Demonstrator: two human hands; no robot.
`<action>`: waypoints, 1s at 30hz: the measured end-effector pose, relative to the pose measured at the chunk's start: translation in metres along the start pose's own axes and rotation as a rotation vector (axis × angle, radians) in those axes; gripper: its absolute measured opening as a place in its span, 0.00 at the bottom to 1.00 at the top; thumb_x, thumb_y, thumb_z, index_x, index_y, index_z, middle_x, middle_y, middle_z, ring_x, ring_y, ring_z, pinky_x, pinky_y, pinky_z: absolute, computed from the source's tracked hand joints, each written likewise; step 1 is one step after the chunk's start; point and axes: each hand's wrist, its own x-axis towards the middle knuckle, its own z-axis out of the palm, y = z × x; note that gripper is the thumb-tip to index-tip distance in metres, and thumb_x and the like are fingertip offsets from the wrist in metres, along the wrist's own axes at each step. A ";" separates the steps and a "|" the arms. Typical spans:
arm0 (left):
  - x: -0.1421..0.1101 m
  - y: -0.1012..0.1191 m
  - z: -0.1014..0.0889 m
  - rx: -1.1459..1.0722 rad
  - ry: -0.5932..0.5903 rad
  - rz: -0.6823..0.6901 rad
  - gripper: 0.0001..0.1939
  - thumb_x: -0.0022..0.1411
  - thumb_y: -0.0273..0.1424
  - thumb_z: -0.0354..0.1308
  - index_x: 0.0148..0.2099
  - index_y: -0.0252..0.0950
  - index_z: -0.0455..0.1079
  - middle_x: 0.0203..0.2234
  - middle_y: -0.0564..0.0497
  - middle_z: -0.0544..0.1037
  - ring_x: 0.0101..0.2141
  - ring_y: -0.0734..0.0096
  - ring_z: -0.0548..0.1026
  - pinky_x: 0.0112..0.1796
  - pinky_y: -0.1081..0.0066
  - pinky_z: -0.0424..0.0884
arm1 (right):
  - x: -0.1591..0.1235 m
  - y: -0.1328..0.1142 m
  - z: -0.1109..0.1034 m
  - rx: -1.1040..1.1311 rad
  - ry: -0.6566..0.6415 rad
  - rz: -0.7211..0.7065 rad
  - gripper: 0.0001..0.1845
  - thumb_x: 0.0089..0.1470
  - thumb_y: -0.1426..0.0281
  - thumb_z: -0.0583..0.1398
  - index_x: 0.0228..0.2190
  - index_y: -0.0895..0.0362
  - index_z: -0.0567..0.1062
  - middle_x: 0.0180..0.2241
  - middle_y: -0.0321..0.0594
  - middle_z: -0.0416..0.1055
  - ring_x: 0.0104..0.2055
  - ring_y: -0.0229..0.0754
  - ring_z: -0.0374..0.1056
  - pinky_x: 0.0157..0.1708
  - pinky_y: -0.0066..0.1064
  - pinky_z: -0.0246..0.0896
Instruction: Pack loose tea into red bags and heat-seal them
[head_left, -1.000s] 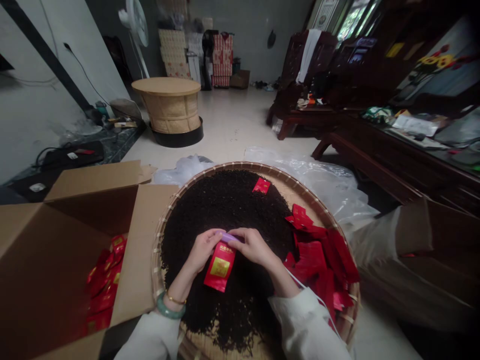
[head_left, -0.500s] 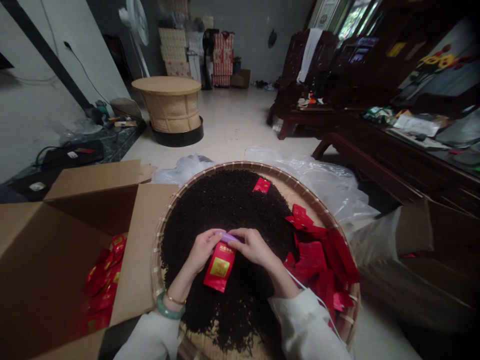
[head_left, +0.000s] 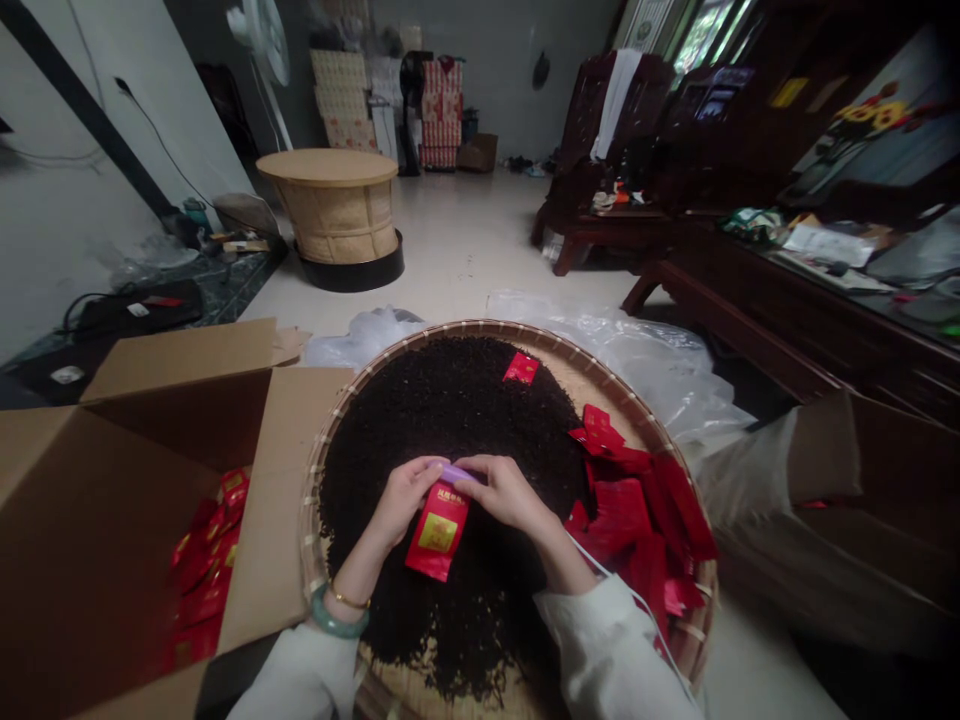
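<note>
Above dark loose tea leaves (head_left: 450, 400), a red foil tea packet (head_left: 437, 530) with a gold label hangs upright, slightly tilted. Across its top edge runs a small purple strip (head_left: 453, 473); its exact kind I cannot make out. My left hand (head_left: 405, 500) pinches the packet's top left corner and the strip's left end. My right hand (head_left: 506, 490) is closed on the strip's right end at the packet's top. A round woven bamboo tray (head_left: 324, 450) holds the leaves. Another red packet (head_left: 521, 368) lies on the leaves at the far side.
Flat red packets (head_left: 622, 515) pile up along the tray's right side. To the left stands an open cardboard box (head_left: 247, 520) with several red packets inside. Another carton (head_left: 832, 490) is at the right. Clear plastic sheeting (head_left: 637, 350) lies behind the tray, beside a dark wooden table (head_left: 750, 310).
The view has shifted slightly. Both hands keep the same grip on the packet and the purple strip, with no clear movement.
</note>
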 end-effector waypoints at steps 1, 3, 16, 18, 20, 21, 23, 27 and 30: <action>0.000 0.000 0.000 -0.007 -0.002 0.002 0.21 0.47 0.41 0.66 0.40 0.31 0.74 0.27 0.49 0.79 0.24 0.72 0.74 0.26 0.75 0.67 | 0.000 0.000 0.000 0.000 0.005 0.003 0.13 0.52 0.70 0.61 0.41 0.55 0.79 0.40 0.40 0.78 0.39 0.46 0.73 0.39 0.31 0.63; 0.000 0.001 0.000 -0.026 -0.022 0.007 0.23 0.47 0.39 0.67 0.43 0.31 0.73 0.29 0.48 0.80 0.26 0.70 0.75 0.29 0.74 0.69 | 0.000 0.000 -0.001 -0.001 0.012 0.004 0.13 0.52 0.70 0.61 0.41 0.55 0.79 0.40 0.40 0.78 0.40 0.46 0.73 0.40 0.30 0.63; 0.003 -0.003 -0.005 -0.036 0.005 -0.022 0.32 0.39 0.32 0.71 0.49 0.31 0.69 0.28 0.47 0.81 0.27 0.64 0.79 0.31 0.69 0.72 | 0.006 0.018 -0.011 0.096 0.152 0.062 0.17 0.51 0.66 0.61 0.44 0.54 0.77 0.44 0.41 0.77 0.45 0.49 0.72 0.46 0.39 0.64; 0.004 -0.004 -0.005 -0.052 0.045 -0.014 0.30 0.38 0.32 0.72 0.46 0.31 0.70 0.29 0.47 0.81 0.27 0.66 0.78 0.32 0.69 0.73 | 0.007 0.028 -0.017 0.042 0.238 0.100 0.18 0.53 0.65 0.59 0.46 0.55 0.75 0.46 0.43 0.76 0.46 0.50 0.71 0.47 0.40 0.63; 0.005 -0.004 -0.005 -0.081 0.088 0.001 0.29 0.37 0.33 0.72 0.43 0.31 0.71 0.29 0.48 0.81 0.27 0.67 0.78 0.32 0.70 0.73 | 0.006 0.038 -0.022 -0.073 0.292 0.145 0.21 0.52 0.65 0.60 0.48 0.56 0.74 0.47 0.46 0.74 0.47 0.51 0.71 0.47 0.42 0.63; 0.005 -0.004 -0.005 -0.102 0.108 0.009 0.29 0.36 0.33 0.73 0.42 0.31 0.71 0.29 0.48 0.81 0.27 0.67 0.78 0.32 0.70 0.73 | 0.005 0.042 -0.024 -0.138 0.308 0.163 0.22 0.52 0.66 0.60 0.49 0.57 0.73 0.48 0.48 0.74 0.47 0.52 0.70 0.47 0.43 0.62; 0.005 -0.004 -0.004 -0.142 0.131 0.020 0.28 0.35 0.34 0.73 0.40 0.31 0.71 0.28 0.48 0.81 0.26 0.68 0.77 0.31 0.70 0.73 | 0.004 0.046 -0.023 -0.244 0.339 0.189 0.22 0.50 0.68 0.61 0.49 0.57 0.72 0.48 0.50 0.73 0.48 0.54 0.69 0.48 0.45 0.61; 0.005 -0.003 -0.002 -0.150 0.139 0.046 0.23 0.35 0.36 0.73 0.34 0.32 0.71 0.25 0.50 0.79 0.25 0.70 0.76 0.30 0.71 0.72 | 0.004 0.036 -0.006 -0.217 0.449 0.115 0.15 0.53 0.66 0.60 0.43 0.54 0.76 0.44 0.46 0.74 0.47 0.52 0.67 0.47 0.44 0.59; 0.005 -0.002 -0.001 -0.126 0.147 0.080 0.21 0.35 0.36 0.73 0.31 0.33 0.71 0.23 0.52 0.78 0.24 0.72 0.75 0.29 0.73 0.70 | 0.006 0.021 0.014 0.023 0.368 0.014 0.12 0.53 0.62 0.60 0.35 0.55 0.78 0.34 0.43 0.76 0.37 0.45 0.70 0.37 0.35 0.63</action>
